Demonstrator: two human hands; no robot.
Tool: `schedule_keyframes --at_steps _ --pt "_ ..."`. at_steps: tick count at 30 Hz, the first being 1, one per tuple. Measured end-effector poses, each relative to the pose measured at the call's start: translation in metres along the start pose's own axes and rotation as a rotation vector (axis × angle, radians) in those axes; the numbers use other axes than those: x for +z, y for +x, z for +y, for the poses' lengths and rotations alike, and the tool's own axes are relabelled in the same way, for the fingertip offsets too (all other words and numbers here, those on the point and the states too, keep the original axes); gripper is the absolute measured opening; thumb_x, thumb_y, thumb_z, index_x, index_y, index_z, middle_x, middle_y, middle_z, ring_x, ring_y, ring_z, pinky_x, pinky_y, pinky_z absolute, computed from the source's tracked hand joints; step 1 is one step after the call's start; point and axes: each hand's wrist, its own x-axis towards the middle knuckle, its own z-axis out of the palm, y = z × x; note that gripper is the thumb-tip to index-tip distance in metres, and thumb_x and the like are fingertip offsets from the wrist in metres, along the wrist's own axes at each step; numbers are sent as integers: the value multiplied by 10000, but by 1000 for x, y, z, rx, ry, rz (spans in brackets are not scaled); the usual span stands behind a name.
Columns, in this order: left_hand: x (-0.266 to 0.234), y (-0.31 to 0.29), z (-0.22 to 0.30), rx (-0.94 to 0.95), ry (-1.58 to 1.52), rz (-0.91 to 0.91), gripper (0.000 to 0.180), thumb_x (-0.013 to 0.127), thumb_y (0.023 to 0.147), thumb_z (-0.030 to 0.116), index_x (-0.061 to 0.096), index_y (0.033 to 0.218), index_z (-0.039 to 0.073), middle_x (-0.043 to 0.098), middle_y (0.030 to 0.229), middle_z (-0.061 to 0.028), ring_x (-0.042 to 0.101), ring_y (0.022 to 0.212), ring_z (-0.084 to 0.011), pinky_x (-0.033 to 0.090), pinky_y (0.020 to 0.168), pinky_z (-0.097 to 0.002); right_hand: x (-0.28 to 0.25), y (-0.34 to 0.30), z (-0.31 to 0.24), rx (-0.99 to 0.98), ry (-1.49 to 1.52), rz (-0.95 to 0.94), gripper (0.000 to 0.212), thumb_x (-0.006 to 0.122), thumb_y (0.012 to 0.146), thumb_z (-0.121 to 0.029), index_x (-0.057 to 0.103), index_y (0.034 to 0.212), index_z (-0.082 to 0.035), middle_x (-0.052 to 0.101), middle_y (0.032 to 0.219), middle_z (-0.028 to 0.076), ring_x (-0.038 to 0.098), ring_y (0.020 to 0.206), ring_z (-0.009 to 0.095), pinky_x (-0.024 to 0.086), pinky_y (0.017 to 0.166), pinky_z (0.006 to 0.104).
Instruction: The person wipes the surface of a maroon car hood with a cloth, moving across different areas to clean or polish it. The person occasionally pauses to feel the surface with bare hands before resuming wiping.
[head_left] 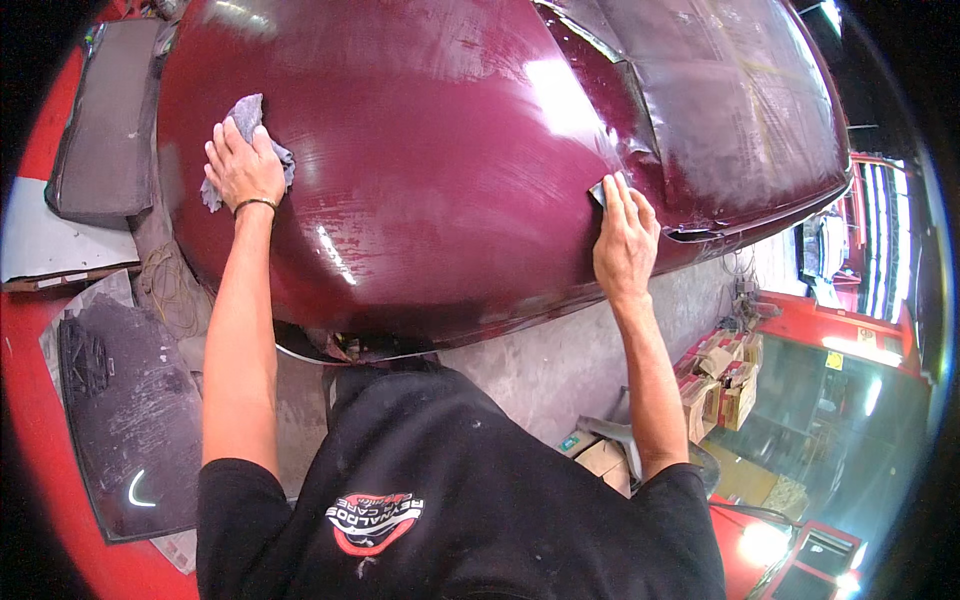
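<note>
On my feed the left hand [243,172] grips a bunched grey cloth [247,113]; the right hand [625,235] pinches a small, thin grey pad [598,193]. Under both: curved, glossy maroon car panel [430,170], pale streaks beside the cloth. Below the grips: red-and-white lettered emblem [374,523], black fabric shirt [500,480].

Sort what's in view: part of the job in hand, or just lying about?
In use:
grey cloth, under the left hand
small dark piece, at the fingertips of the right hand; kind unclear
glossy maroon car panel, beneath both hands

Apparently just lying about:
scuffed dark panel, lower left
cardboard boxes, right
</note>
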Motion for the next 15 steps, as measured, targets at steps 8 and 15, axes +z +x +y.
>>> schedule_keyframes --at_steps 8,15 --pt "-1 -1 -3 43 -22 -11 677 481 1087 495 422 1615 76 416 1687 -192 348 1567 -454 258 1267 -628 30 105 -46 99 38 4 500 539 976 -61 599 1470 -16 631 1513 152 597 1313 404 482 1106 486" --pt "-3 1 -2 11 29 -28 732 463 1085 544 362 1670 115 371 1728 -165 312 1591 -449 236 1278 -625 41 70 -43 113 84 131 422 550 1006 -68 627 1413 14 660 1461 198 614 1299 388 454 1142 466"
